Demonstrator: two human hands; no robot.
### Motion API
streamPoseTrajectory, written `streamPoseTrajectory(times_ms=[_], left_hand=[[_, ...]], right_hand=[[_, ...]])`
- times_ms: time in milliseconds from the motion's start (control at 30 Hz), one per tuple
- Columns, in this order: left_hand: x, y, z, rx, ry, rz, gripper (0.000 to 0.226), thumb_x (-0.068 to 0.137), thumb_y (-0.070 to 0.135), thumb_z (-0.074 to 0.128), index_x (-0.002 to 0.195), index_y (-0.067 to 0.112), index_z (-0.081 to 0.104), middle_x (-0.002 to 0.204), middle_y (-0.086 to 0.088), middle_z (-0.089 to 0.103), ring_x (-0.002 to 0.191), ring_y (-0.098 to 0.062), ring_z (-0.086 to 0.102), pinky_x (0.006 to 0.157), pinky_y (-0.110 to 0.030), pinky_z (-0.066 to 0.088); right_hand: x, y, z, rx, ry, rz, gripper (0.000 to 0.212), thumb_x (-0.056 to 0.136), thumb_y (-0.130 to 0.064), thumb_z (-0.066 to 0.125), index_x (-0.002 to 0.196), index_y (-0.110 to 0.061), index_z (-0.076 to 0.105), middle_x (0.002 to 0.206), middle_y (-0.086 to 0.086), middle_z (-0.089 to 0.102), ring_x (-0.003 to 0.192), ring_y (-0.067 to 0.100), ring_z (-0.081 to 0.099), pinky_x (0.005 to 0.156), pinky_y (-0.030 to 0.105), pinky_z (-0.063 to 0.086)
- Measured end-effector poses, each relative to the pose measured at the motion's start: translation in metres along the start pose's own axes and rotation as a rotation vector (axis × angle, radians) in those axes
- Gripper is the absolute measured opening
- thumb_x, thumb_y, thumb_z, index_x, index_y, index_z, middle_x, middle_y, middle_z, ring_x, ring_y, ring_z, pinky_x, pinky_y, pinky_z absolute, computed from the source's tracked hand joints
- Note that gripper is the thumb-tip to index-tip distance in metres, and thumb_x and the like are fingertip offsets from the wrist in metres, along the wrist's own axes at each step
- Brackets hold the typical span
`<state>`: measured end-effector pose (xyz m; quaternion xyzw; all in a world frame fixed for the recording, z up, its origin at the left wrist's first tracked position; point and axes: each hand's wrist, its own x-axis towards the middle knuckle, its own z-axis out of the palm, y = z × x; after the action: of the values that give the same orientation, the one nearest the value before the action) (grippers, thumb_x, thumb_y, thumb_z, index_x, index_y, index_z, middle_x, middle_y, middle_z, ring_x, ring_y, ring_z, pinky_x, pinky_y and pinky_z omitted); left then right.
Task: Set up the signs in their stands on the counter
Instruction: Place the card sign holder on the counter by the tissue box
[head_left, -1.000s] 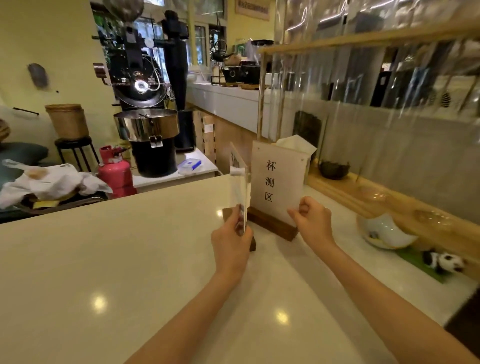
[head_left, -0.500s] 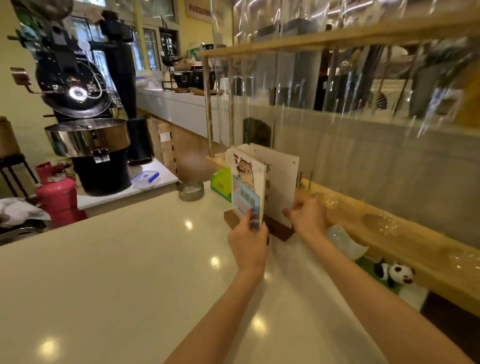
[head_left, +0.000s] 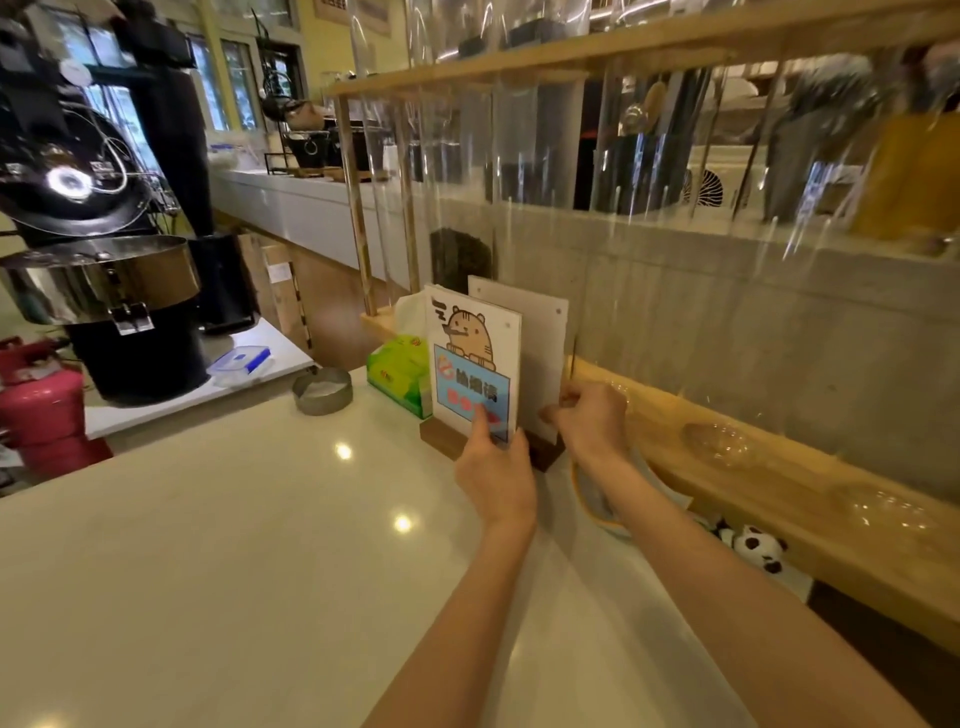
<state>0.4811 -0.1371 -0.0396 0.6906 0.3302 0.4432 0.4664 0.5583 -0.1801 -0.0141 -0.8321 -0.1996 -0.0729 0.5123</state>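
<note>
Left hand (head_left: 496, 475) grips the cartoon sign (head_left: 474, 364) by its lower corner, fingers pinched on the edge, holding it upright over the light wooden stand (head_left: 441, 437) on the pale bench (head_left: 234, 545). Right hand (head_left: 592, 421) is at the plain sign (head_left: 540, 353) just behind, fingers closed on its lower right edge, that one standing in the dark stand (head_left: 545, 457). A green tissue box (head_left: 397, 376) sits just beside the signs, and a round metal tin (head_left: 322, 389) lies near it.
</note>
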Motion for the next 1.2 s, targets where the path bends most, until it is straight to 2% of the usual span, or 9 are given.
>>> streamPoseTrajectory(times_ms=[233,467,567,667,733,833,900,1033,1200], left_hand=[[0.005,0.000,0.013,0.058,-0.006,0.013,0.052,0.081,0.014,0.061,0.129,0.011,0.042,0.118,-0.015,0.063,0.100,-0.023,0.060,0.089,-0.033,0.049],[0.007,-0.002,0.022,0.053,0.006,0.005,0.051,0.081,0.015,0.061,0.129,0.012,0.042,0.118,-0.014,0.062,0.100,-0.022,0.060,0.088,-0.034,0.050],[0.007,-0.003,0.024,0.050,-0.011,-0.007,0.052,0.081,0.016,0.060,0.130,0.013,0.041,0.121,-0.014,0.061,0.103,-0.022,0.059,0.090,-0.035,0.049],[0.008,-0.002,0.022,0.082,-0.039,0.007,0.052,0.082,0.018,0.060,0.130,0.012,0.040,0.123,-0.013,0.059,0.107,-0.023,0.057,0.092,-0.036,0.047],[0.009,-0.003,0.016,0.068,-0.096,0.017,0.053,0.083,0.019,0.059,0.131,0.012,0.039,0.125,-0.012,0.057,0.107,-0.021,0.055,0.091,-0.035,0.048],[0.013,-0.008,0.000,0.034,-0.209,0.039,0.050,0.084,0.019,0.057,0.130,0.011,0.040,0.124,-0.011,0.057,0.102,-0.017,0.056,0.085,-0.031,0.050],[0.020,-0.012,-0.013,0.042,-0.273,0.057,0.042,0.085,0.017,0.054,0.125,0.008,0.045,0.118,-0.013,0.060,0.094,-0.016,0.057,0.080,-0.031,0.051],[0.034,-0.023,-0.026,0.241,-0.479,0.095,0.028,0.088,0.021,0.049,0.113,0.010,0.054,0.120,-0.012,0.056,0.100,-0.017,0.054,0.084,-0.030,0.048],[0.034,-0.033,-0.025,0.607,-0.614,0.234,0.042,0.086,0.029,0.052,0.124,0.015,0.045,0.129,-0.010,0.042,0.116,-0.023,0.043,0.100,-0.036,0.043]], right_hand=[[0.012,0.008,0.005,-0.010,0.022,-0.035,0.008,0.077,-0.008,0.067,0.082,-0.004,0.069,0.083,0.015,0.072,0.074,0.022,0.064,0.062,0.031,0.053],[0.016,0.014,0.006,-0.029,0.015,-0.089,0.007,0.078,-0.009,0.066,0.082,-0.004,0.068,0.084,0.016,0.071,0.070,0.019,0.060,0.051,0.015,0.039],[0.017,0.016,0.003,-0.039,-0.039,-0.097,0.010,0.079,-0.010,0.065,0.087,-0.005,0.066,0.088,0.016,0.070,0.079,0.023,0.063,0.062,0.025,0.050],[0.020,0.012,-0.006,-0.073,-0.232,-0.070,0.024,0.081,-0.005,0.061,0.105,-0.005,0.061,0.104,0.016,0.067,0.095,0.026,0.062,0.072,0.028,0.049],[0.019,0.007,-0.015,-0.051,-0.249,-0.038,0.030,0.082,-0.006,0.058,0.112,-0.006,0.055,0.109,0.012,0.064,0.100,0.024,0.059,0.074,0.027,0.048],[0.016,-0.007,-0.033,0.018,-0.074,-0.041,0.028,0.086,-0.010,0.054,0.114,-0.009,0.052,0.095,0.002,0.057,0.089,0.016,0.054,0.064,0.019,0.043],[0.014,-0.016,-0.043,0.023,-0.008,-0.079,0.021,0.087,-0.011,0.052,0.108,-0.014,0.055,0.091,0.001,0.058,0.087,0.017,0.057,0.068,0.024,0.047],[0.009,-0.026,-0.041,0.069,-0.199,-0.057,0.025,0.087,-0.017,0.055,0.111,-0.016,0.056,0.105,0.003,0.064,0.094,0.017,0.060,0.076,0.029,0.051],[0.001,-0.027,-0.019,-0.023,-0.336,-0.106,0.030,0.085,-0.022,0.059,0.114,-0.011,0.057,0.119,0.008,0.064,0.106,0.021,0.061,0.080,0.032,0.051]])
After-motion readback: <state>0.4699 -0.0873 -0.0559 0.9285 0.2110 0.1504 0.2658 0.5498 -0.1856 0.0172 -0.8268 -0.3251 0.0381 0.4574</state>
